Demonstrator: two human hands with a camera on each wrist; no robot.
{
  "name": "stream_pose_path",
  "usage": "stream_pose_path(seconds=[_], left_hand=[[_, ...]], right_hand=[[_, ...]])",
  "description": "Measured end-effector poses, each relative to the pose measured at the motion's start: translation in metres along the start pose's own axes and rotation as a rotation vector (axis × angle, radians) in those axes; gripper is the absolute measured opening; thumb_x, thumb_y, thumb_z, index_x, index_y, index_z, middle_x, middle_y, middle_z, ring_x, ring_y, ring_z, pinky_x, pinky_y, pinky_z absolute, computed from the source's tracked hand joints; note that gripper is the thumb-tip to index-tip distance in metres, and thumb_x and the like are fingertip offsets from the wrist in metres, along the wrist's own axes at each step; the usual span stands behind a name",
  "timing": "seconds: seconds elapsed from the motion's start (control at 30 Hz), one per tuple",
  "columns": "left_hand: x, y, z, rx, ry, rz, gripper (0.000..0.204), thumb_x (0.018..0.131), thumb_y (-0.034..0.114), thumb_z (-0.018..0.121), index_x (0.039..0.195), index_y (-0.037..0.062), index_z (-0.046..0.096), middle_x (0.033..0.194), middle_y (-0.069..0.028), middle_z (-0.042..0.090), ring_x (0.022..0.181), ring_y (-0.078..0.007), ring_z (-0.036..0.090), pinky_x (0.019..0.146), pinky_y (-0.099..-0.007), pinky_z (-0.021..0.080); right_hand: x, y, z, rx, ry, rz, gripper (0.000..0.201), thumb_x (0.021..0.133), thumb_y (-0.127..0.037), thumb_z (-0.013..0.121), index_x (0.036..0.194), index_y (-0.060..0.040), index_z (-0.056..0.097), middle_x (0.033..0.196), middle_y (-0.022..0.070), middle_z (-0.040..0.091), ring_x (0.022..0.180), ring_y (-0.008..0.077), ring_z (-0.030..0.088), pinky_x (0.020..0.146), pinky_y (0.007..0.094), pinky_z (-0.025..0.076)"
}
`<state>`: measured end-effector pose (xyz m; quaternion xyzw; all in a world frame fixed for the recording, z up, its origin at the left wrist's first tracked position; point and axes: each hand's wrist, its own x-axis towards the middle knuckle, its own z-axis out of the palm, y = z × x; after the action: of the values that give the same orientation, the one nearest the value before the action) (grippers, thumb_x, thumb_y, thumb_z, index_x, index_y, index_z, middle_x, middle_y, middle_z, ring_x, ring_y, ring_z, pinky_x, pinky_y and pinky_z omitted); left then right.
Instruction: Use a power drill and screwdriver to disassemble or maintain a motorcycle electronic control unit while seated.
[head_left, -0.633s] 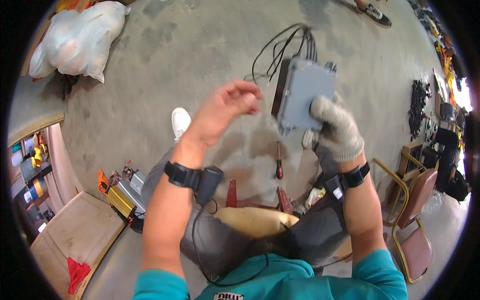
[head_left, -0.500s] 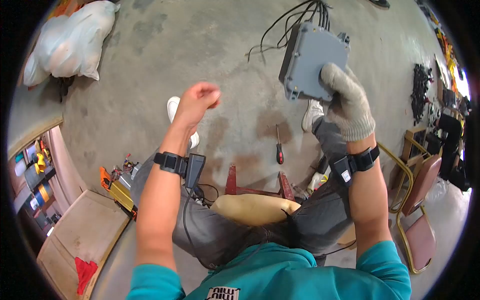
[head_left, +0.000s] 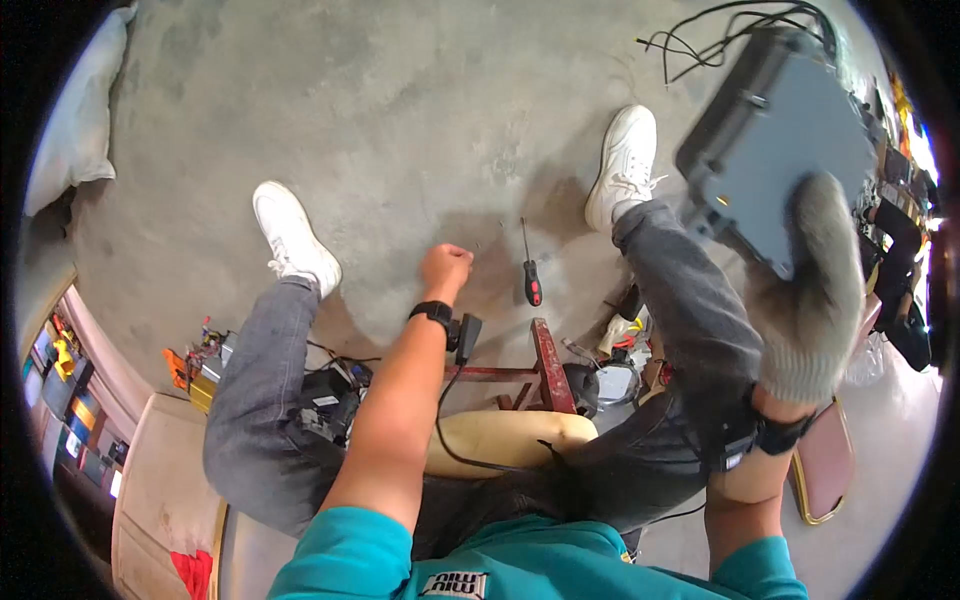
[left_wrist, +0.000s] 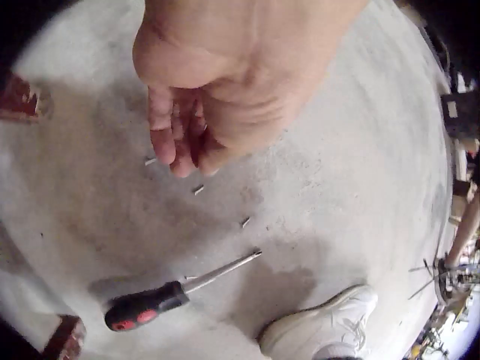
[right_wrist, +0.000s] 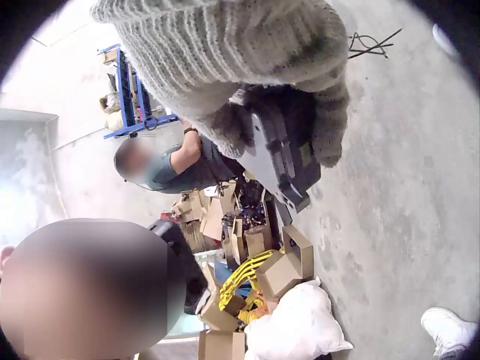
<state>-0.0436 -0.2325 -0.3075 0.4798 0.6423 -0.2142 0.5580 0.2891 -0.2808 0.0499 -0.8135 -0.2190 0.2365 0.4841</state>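
Observation:
In a knitted glove, my right hand point(head_left: 815, 290) grips a grey electrical enclosure box point(head_left: 780, 150) up at the right, thumb on its flat face. Black cables point(head_left: 735, 20) trail from the box's far end. My bare left hand point(head_left: 447, 270) reaches down to the floor between the feet, fingers bent downward. Several small screws point(left_wrist: 199, 189) lie by its fingertips in the left wrist view; I cannot tell whether one is between them. To the right of that hand lies a screwdriver point(head_left: 532, 270) with a black and red handle.
White shoes point(head_left: 295, 235) stand on either side of the left hand. A red metal frame point(head_left: 550, 365) sits near the lap, with tools and parts point(head_left: 615, 375) by the right leg. Another person point(right_wrist: 176, 169) and open cardboard boxes point(right_wrist: 289, 266) show in the right wrist view.
The right hand has carried the grey box outward to the right and closer to the head camera. The left hand has lowered to the floor beside the screws. The head view has shifted.

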Motion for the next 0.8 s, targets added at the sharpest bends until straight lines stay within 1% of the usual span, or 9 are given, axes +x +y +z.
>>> stream_pose_path(seconds=[0.07, 0.1, 0.23, 0.3, 0.43, 0.57, 0.63, 0.7, 0.8], left_hand=[[0.009, -0.001, 0.02, -0.096, 0.062, -0.01, 0.018, 0.087, 0.019, 0.08, 0.088, 0.0019, 0.078, 0.078, -0.0104, 0.079, 0.073, -0.0235, 0.076, 0.073, -0.0379, 0.059], [0.01, 0.005, 0.026, -0.021, 0.101, -0.019, 0.02, 0.088, 0.021, 0.081, 0.09, 0.0005, 0.079, 0.079, -0.0126, 0.079, 0.074, -0.0264, 0.077, 0.074, -0.0382, 0.06], [0.038, -0.027, 0.067, -0.064, 0.204, -0.072, 0.021, 0.088, 0.021, 0.082, 0.091, 0.0004, 0.079, 0.081, -0.0141, 0.079, 0.078, -0.0301, 0.078, 0.077, -0.0407, 0.06], [0.032, -0.014, 0.064, -0.102, 0.221, -0.138, 0.022, 0.087, 0.022, 0.082, 0.091, 0.0013, 0.08, 0.086, -0.0158, 0.079, 0.083, -0.0345, 0.077, 0.079, -0.044, 0.059], [0.021, 0.001, 0.063, 0.025, 0.284, -0.095, 0.022, 0.086, 0.023, 0.081, 0.09, 0.0014, 0.079, 0.088, -0.0175, 0.079, 0.084, -0.0368, 0.076, 0.079, -0.0459, 0.059], [0.014, 0.009, 0.05, 0.161, 0.395, 0.09, 0.017, 0.084, 0.019, 0.077, 0.086, 0.0018, 0.079, 0.088, -0.0201, 0.078, 0.087, -0.0402, 0.075, 0.081, -0.0482, 0.059], [0.018, 0.006, 0.044, 0.207, 0.416, 0.155, 0.015, 0.083, 0.017, 0.076, 0.085, 0.0025, 0.079, 0.089, -0.0206, 0.078, 0.088, -0.0408, 0.075, 0.081, -0.049, 0.059], [0.019, 0.003, 0.041, 0.059, 0.375, -0.03, 0.012, 0.082, 0.014, 0.075, 0.086, 0.004, 0.08, 0.093, -0.0214, 0.078, 0.093, -0.0418, 0.075, 0.083, -0.049, 0.059], [0.01, -0.006, 0.045, 0.095, 0.292, -0.033, 0.014, 0.084, 0.015, 0.076, 0.091, 0.0044, 0.081, 0.096, -0.0211, 0.078, 0.096, -0.0407, 0.075, 0.085, -0.0476, 0.059]], right_hand=[[-0.006, -0.018, 0.0, 0.044, 0.211, 0.259, 0.064, 0.071, 0.008, 0.079, 0.133, 0.0034, 0.067, 0.144, 0.0157, 0.064, 0.136, 0.0281, 0.06, 0.114, 0.0391, 0.05], [-0.01, -0.016, -0.001, 0.037, 0.206, 0.264, 0.064, 0.071, 0.008, 0.079, 0.133, 0.0034, 0.067, 0.144, 0.0157, 0.064, 0.136, 0.0281, 0.06, 0.114, 0.0391, 0.05], [-0.032, -0.017, -0.029, -0.685, 0.14, -0.144, 0.073, 0.068, -0.002, 0.086, 0.137, 0.0075, 0.064, 0.139, 0.0213, 0.067, 0.133, 0.0351, 0.062, 0.113, 0.0454, 0.049], [-0.035, -0.015, -0.033, -1.019, 0.101, -0.367, 0.079, 0.066, -0.007, 0.089, 0.138, 0.0095, 0.062, 0.137, 0.0241, 0.068, 0.131, 0.0386, 0.063, 0.113, 0.0485, 0.048], [-0.034, -0.019, -0.024, -0.84, 0.071, -0.247, 0.063, 0.067, -0.008, 0.088, 0.125, 0.0064, 0.068, 0.127, 0.0216, 0.071, 0.127, 0.0381, 0.066, 0.114, 0.0505, 0.047], [-0.028, -0.024, -0.012, -0.692, -0.032, -0.242, 0.047, 0.068, -0.009, 0.088, 0.112, 0.0032, 0.074, 0.118, 0.0192, 0.075, 0.123, 0.0376, 0.068, 0.114, 0.0525, 0.045], [-0.033, -0.02, 0.002, -0.414, 0.089, -0.098, 0.041, 0.067, -0.005, 0.082, 0.107, -0.0006, 0.077, 0.115, 0.0171, 0.076, 0.122, 0.039, 0.068, 0.114, 0.0558, 0.044], [-0.02, -0.02, 0.003, -0.488, -0.005, -0.178, 0.049, 0.062, -0.002, 0.078, 0.111, -0.0019, 0.077, 0.119, 0.0183, 0.075, 0.123, 0.0402, 0.067, 0.113, 0.0519, 0.046], [-0.013, -0.016, 0.005, -0.642, -0.131, -0.295, 0.06, 0.058, 0.005, 0.073, 0.117, -0.0037, 0.076, 0.128, 0.0201, 0.072, 0.125, 0.0414, 0.066, 0.109, 0.044, 0.05]])
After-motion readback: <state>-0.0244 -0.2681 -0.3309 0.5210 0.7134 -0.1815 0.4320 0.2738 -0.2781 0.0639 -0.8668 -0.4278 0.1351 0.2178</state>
